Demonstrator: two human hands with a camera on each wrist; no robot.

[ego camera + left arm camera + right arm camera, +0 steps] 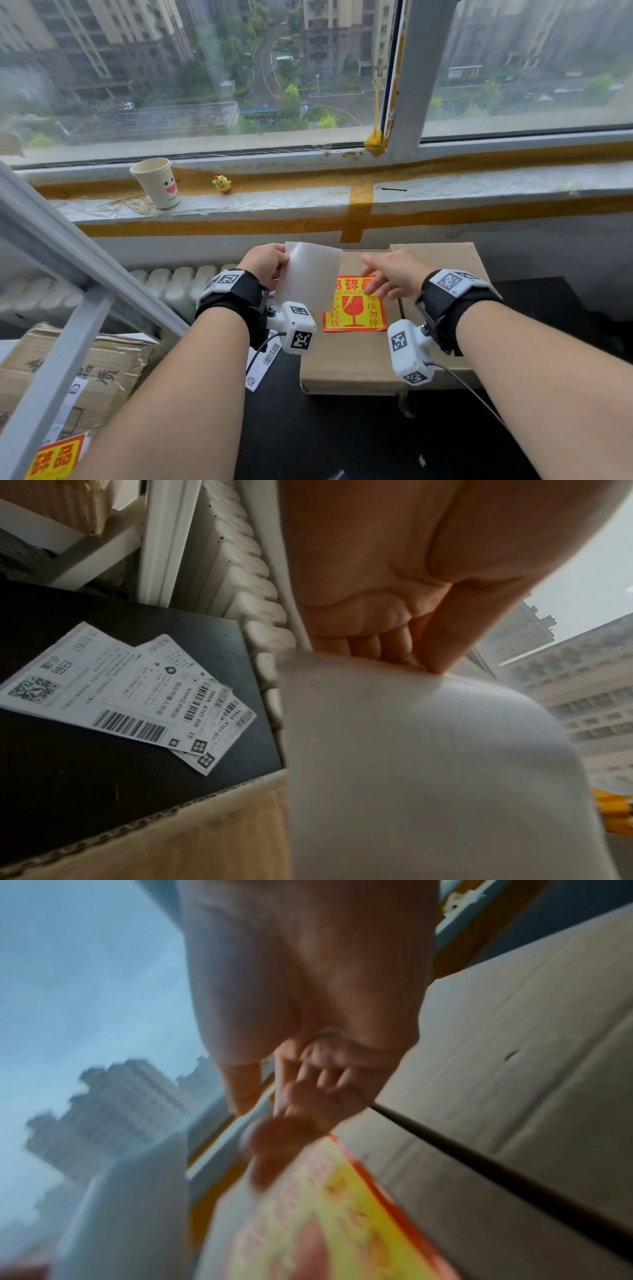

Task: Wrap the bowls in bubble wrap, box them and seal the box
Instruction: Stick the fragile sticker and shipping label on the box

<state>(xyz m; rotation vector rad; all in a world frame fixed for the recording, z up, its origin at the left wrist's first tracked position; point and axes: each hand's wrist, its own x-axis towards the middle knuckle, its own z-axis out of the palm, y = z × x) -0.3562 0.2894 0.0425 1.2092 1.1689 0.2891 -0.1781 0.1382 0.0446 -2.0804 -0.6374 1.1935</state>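
The left hand pinches a pale translucent rectangular backing sheet by its left edge, thumb against fingertips, and holds it up over the closed brown cardboard box. The right hand hovers just right of the sheet, fingers spread and gripping nothing, above the red-and-yellow fragile sticker lying flat on the lid. No bowls or bubble wrap show — presumably already inside. With the flaps down and the label on, the task looks nearly done; whether tape runs along the seam I cannot tell. White shipping labels lie on the dark table, left of the box — perhaps one goes on next.
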